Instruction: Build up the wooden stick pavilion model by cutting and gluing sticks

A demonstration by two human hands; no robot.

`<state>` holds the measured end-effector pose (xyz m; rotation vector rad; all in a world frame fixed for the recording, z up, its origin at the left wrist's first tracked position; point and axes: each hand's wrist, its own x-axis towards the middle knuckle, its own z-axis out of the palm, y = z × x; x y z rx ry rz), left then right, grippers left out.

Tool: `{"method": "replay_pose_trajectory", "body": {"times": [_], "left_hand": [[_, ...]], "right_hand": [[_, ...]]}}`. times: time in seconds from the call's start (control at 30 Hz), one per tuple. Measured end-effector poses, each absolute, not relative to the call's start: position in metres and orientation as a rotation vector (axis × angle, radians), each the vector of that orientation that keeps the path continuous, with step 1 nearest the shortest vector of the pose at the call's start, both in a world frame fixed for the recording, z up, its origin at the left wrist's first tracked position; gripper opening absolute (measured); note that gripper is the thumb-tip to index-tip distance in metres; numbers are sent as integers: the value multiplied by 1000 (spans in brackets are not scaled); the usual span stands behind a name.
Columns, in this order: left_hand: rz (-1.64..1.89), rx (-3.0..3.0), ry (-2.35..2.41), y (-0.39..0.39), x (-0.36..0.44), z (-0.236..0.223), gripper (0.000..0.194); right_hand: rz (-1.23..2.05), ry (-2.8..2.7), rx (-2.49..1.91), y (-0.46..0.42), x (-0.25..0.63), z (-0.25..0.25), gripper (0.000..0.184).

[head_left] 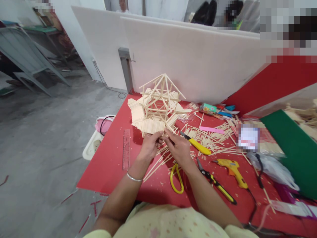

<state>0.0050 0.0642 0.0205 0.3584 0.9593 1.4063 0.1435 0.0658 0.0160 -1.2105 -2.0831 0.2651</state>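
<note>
A model built of thin wooden sticks (156,109) stands at the back of the red tabletop. It has an open pointed frame on top and flared, closely laid stick panels round its lower part. My left hand (150,145) is closed at the model's front edge, its thumb near the rim of the front panel (150,126). Close beside it, my right hand (178,148) pinches the same edge near the front corner. The fingertips of both hands almost meet, and any small piece between them is hidden.
Right of my hands lie loose sticks (215,137), a yellow utility knife (200,146), cutters (218,186) and a yellow glue gun (232,170). Yellow-handled scissors (176,180) lie below my right hand. A clear ruler (126,148) is at left. White boards (188,59) stand behind the table.
</note>
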Motion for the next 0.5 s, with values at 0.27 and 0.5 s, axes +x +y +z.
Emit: {"method": "replay_pose_trajectory", "body": {"times": [0.27, 0.5], "left_hand": [[1417, 353, 955, 63, 5, 23, 18], [1415, 341, 946, 64, 4, 22, 23]], "right_hand": [[259, -2096, -1225, 65, 144, 18, 41], [193, -2118, -1233, 65, 142, 20, 42]]}}
